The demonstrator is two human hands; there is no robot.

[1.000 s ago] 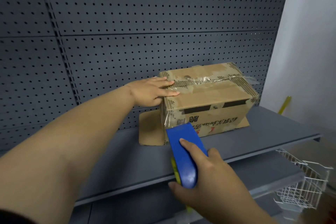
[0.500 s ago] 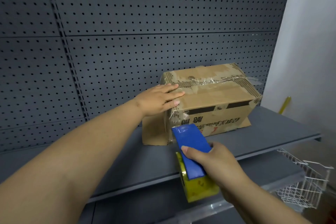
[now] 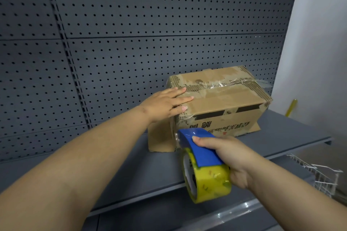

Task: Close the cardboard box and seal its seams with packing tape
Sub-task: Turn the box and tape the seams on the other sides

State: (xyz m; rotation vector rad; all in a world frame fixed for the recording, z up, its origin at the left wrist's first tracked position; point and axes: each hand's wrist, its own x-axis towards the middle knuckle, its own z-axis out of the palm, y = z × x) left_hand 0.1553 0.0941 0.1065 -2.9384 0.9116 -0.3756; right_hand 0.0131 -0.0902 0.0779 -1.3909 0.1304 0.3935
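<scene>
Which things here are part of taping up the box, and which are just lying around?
In the job: brown cardboard box, pressed by the left hand; blue tape dispenser with yellow roll, gripped by the right hand.
Lying about: white wire basket; yellow stick at far right.

worn cardboard box [image 3: 223, 103], glossy tape roll [image 3: 210, 182]

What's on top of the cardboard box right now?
The left hand lies flat on the left end of the cardboard box, and crinkled clear tape runs along the top seam. The hand covers the seam's left end.
</scene>
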